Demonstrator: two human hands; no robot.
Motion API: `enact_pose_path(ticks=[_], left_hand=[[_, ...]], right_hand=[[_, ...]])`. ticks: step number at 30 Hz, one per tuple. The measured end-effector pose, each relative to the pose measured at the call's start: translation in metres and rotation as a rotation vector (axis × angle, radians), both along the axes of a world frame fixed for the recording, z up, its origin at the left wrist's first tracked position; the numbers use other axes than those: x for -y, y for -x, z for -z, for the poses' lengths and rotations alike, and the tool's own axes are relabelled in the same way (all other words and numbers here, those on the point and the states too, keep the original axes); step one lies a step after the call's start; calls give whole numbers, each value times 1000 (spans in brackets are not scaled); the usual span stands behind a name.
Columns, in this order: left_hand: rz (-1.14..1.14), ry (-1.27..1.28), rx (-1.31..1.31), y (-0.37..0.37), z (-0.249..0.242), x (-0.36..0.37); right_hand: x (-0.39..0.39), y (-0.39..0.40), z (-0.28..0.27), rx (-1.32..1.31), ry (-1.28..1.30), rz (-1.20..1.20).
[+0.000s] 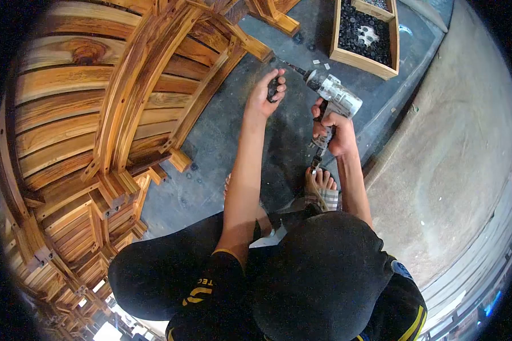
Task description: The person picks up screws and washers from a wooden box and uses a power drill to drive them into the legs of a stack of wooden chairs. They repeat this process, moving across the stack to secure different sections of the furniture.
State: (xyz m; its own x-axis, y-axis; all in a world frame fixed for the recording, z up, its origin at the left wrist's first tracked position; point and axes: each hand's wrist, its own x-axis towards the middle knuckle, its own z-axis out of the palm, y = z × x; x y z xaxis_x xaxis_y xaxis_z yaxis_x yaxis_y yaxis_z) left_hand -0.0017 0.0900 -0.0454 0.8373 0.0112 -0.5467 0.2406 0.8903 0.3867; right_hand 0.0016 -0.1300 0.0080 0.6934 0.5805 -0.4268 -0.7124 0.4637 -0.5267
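Note:
My right hand (337, 135) is wrapped round the grip of a worn white-and-grey cordless impact driver (337, 94). The driver's long bit points up and left, its tip at the end of a wooden chair leg (260, 50). Curled fingers of my left hand (266, 95) hold small black pieces (273, 90), partly hidden by the fingers; they look like the round black pieces in the box. My left hand is just below that leg end and left of the driver, apart from it.
Slatted wooden furniture (136, 85), lying over, fills the left side. At upper right stands a wooden box (361, 63) of round black pieces, with a pale object on top. Small white scraps (326, 66) lie on the dark mat (210, 136). A foot in a sandal (324, 193) is below the driver.

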Motion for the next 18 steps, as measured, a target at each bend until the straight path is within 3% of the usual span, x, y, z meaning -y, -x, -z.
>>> enact_pose_path(ticks=[6,9,14,18], left_hand=[[68,-19,-9,-2,8,0],[120,97,18,-1,15,-1],[-42,-4,101,2,7,3],[-43,43,124,3,7,-2]], right_hand=[[-1,1,4,27,-2,-9],[-1,3,4,21,28,14],[1,3,0,10,18,22],[4,2,0,-20,-27,31]])
